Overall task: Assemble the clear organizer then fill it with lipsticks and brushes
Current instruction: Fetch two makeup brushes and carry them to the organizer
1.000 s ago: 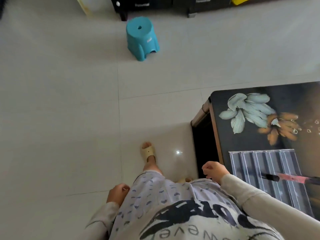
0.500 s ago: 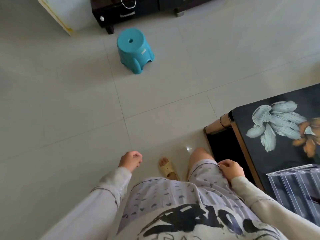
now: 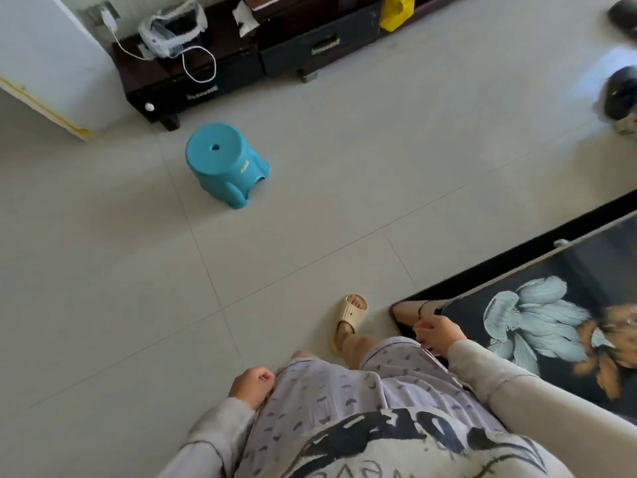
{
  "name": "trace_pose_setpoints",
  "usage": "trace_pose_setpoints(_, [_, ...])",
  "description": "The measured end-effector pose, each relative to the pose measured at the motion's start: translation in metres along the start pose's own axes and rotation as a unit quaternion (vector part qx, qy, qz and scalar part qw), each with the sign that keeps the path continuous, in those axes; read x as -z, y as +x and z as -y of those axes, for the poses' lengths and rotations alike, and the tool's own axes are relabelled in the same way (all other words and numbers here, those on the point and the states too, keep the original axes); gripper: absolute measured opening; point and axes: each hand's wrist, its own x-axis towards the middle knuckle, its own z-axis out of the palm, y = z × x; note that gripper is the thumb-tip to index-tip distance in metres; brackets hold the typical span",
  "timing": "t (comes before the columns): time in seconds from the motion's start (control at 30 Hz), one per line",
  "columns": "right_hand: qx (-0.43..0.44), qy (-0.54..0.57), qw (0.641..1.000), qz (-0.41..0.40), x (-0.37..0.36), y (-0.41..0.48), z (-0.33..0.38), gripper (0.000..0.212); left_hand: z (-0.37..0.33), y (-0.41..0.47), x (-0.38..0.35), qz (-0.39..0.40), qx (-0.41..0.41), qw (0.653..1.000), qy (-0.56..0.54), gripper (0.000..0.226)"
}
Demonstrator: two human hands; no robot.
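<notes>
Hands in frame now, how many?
2. Left hand hangs at the person's side; right hand is by the near corner of the black floral table. Neither visibly holds anything.

Quick count, with the teal stool [image 3: 224, 163] as the anchor: 1 of those. Behind it: 1 dark low cabinet [image 3: 241, 75], 1 white cable [image 3: 198, 62], 1 yellow bag [image 3: 396, 8]. Way off to its right: 2 dark shoes [image 3: 620, 94], pretty blurry. On the near side of the stool: 1 beige slipper [image 3: 350, 317], 1 black table [image 3: 603, 257] with 2 printed flowers [image 3: 531, 319], and 2 hands, left hand [image 3: 251, 382] and right hand [image 3: 437, 334].
</notes>
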Motion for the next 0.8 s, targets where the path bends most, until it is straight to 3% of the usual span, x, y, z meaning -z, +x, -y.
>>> trace_pose_setpoints(0.4, [-0.030, 0.109, 0.993, -0.039, 0.088, 0.047, 0.053, 0.026, -0.150, 0.056, 0.092, 0.019, -0.054, 0.986, 0.159, 0.024])
trace_pose_setpoints(0.6, [-0.112, 0.233, 0.963, -0.070, 0.110, 0.067, 0.058, 0.014, -0.278, 0.106, 0.148, 0.021, -0.100, 0.981, 0.167, 0.024])
trace_pose_setpoints(0.8, [-0.195, 0.332, 0.919, -0.083, 0.122, 0.076, 0.066, 0.015, -0.435, 0.141, 0.186, 0.032, -0.197, 0.947, 0.251, 0.030])
